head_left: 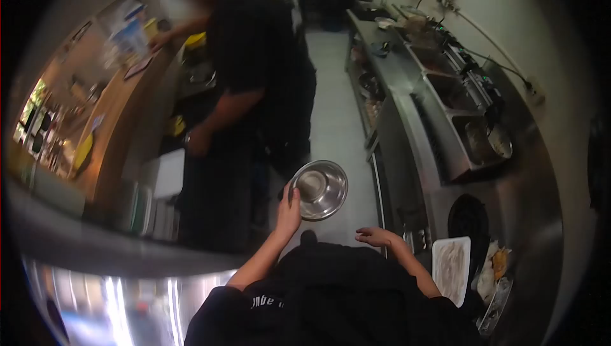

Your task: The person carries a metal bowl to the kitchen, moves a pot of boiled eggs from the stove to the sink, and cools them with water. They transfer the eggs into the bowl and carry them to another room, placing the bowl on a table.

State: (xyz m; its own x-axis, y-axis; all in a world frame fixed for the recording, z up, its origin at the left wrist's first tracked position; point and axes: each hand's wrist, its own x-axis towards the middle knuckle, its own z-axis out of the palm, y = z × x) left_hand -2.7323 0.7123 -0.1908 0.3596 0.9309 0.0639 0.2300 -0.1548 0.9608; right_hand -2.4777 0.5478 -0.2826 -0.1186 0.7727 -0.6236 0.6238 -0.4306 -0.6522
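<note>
A round, shiny metal bowl [329,201] hangs over the walkway in front of my body. My left hand [289,211] grips its left rim, with the thumb over the edge and the other fingers mostly hidden behind the bowl. The bowl looks empty, with its inside facing up toward me. To the right and a little lower, my right hand [374,237] is held in the air with its fingers apart and nothing in it. It touches neither the bowl nor the steel counter.
At the left stands a person in black [264,47] by a wooden counter [118,130]. Fryer-like steel basins [468,142] line the right counter. A white tray [450,269] and a black object [468,219] lie at the near right. Tiled floor [331,85] runs between.
</note>
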